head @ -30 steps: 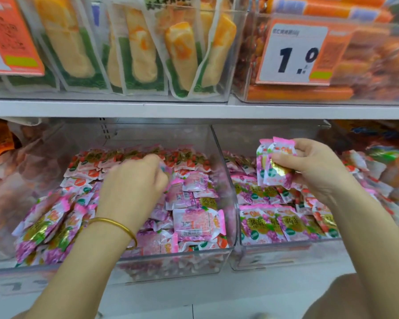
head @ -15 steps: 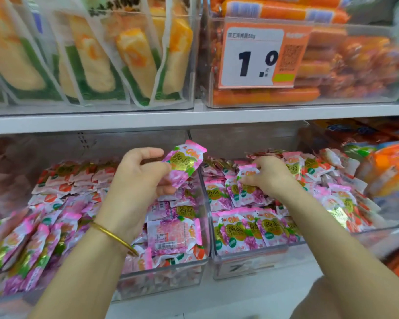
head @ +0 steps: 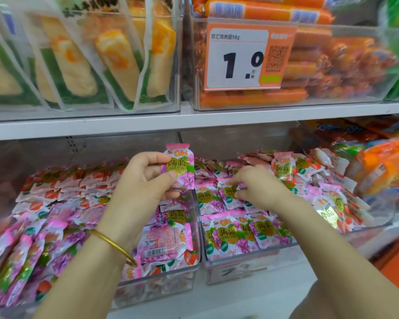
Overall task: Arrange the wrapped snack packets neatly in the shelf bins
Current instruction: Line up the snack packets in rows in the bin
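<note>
A shop shelf [head: 194,125] carries clear bins of pink jelly packets. Thumb and fingertips [head: 168,178] of the left hand [head: 138,189] pinch one konjac jelly packet [head: 179,166] upright over the wall between the left bin [head: 157,288] and the right bin [head: 240,270]. The right hand [head: 258,189] curls onto the right bin's packets [head: 230,233]; whether it grips one I cannot tell. On slick foil, so light a pinch could let the packet slip and land face-down or in the wrong bin.

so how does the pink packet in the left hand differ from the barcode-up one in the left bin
The held pink packet stands upright in the air, pinched by the left hand; the barcode packet lies in the clear plastic bin. The held one shows its front with gold-green label; the other shows its back. Both look like the same pink wrapper.
</note>
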